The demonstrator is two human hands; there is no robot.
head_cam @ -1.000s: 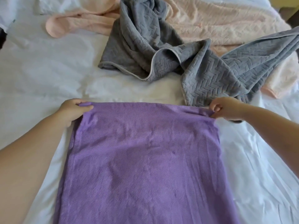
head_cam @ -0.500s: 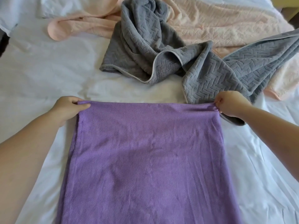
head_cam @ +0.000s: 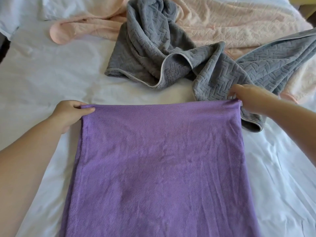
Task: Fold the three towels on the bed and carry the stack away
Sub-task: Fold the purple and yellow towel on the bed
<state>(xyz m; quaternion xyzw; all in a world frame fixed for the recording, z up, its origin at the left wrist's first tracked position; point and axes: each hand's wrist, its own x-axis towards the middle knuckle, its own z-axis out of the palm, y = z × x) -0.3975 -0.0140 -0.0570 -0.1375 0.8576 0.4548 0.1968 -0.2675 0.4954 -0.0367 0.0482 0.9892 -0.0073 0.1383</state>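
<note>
A purple towel (head_cam: 159, 168) lies flat on the bed in front of me, running out of the bottom of the view. My left hand (head_cam: 68, 113) grips its far left corner, thumb on top. My right hand (head_cam: 248, 98) is at the far right corner, which laps over the hand's lower edge; its fingers reach left over the grey towel and its thumb is hidden. The grey towel (head_cam: 153, 53) lies crumpled just beyond the purple one. Behind it, a pink towel (head_cam: 230, 21) is spread loosely across the far side.
The white bed sheet (head_cam: 42, 74) is wrinkled, with bare stretches to the left and at the right (head_cam: 282, 168). The purple towel's far right corner overlaps the grey towel's near fold (head_cam: 253, 124).
Both hands have pulled the purple towel's far edge straighter and a little further onto the grey towel. My right hand's fingers have uncurled from a tight fist.
</note>
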